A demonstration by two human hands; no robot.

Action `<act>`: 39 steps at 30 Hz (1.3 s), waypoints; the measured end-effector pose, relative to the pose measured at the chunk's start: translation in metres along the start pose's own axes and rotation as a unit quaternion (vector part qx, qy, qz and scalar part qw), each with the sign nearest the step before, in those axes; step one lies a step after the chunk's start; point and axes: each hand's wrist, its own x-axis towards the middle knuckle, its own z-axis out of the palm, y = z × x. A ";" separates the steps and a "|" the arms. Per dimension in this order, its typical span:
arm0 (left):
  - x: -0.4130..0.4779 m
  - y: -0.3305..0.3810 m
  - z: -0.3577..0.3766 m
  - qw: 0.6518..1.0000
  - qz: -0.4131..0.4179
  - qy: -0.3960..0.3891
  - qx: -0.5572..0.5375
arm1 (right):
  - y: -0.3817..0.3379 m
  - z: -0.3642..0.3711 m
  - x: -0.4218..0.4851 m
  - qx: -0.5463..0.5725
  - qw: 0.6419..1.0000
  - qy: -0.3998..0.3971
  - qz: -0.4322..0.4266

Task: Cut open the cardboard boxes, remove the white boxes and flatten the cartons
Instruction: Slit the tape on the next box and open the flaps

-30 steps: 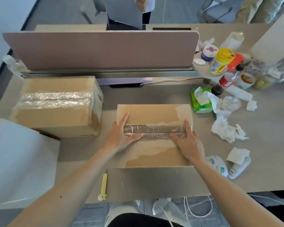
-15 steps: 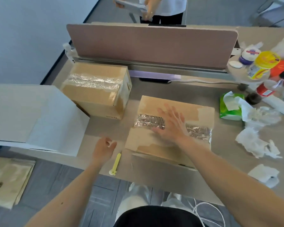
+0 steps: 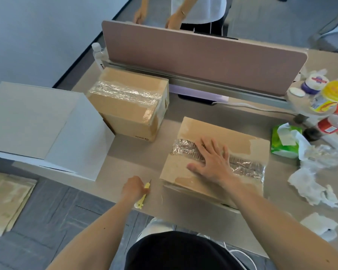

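The near cardboard box (image 3: 242,137) is set at the near edge of the worktop (image 3: 141,158), centre-right, w/ crinkled clear tape (image 3: 248,166) across its top seam. The right hand (image 3: 213,162) is laid flat on that top, palm down, fingers straight and spread, over the tape's left half; nothing is gripped by it. The yellow cutter (image 3: 141,200) is found just left of the box at the near edge, not touching it. It is gripped by the left hand (image 3: 133,187), fingers curled round its middle. The tip is seen on the hand's far side, the tail end on its near side.

Vs. 0.5 s ago: the cutter was lying free w/ the left hand just beside it; now it is enclosed by that hand. The right hand is kept flat on the box top, approx. same spot. Vs. 1.0 s ago: both hands were pressed on the taped seam; only the right is left there.

A second cardboard box (image 3: 125,98), taped shut, is stood further left, near the divider panel (image 3: 203,55). A small dark logo is printed upside down on its near side face; it seems to read "pico". A white box (image 3: 37,121) is seen left of it. Labels on the jars (image 3: 316,82) at far right are too blurred to be read.
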 end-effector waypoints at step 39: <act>0.024 0.135 -0.081 0.908 0.404 -0.084 -0.081 | -0.009 -0.045 0.023 0.186 0.980 0.066 -0.010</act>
